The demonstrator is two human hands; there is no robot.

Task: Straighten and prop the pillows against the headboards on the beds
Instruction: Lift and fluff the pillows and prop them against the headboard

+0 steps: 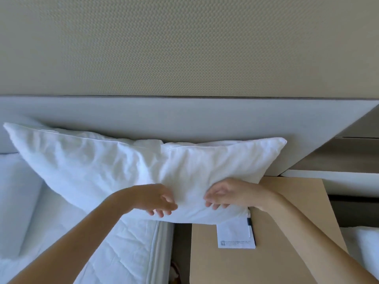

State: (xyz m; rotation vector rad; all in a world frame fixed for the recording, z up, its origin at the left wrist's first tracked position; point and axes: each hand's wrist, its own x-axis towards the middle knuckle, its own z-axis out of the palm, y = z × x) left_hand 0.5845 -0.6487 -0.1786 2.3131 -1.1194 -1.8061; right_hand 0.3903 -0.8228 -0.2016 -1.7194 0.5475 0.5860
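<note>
pillow (127, 167): long axis along headboard (184, 117) | left hand (158, 199), right hand (223, 193): fingers loosely curled at lower edge, grip unclear

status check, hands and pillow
Left hand and right hand open at pillow lower edge. Pillow leans on headboard, overhanging nightstand and notepad.

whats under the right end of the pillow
The pillow overhangs the bed onto the tan nightstand. A white notepad with a dark pen sticks out from beneath it; their upper ends are covered.
</note>
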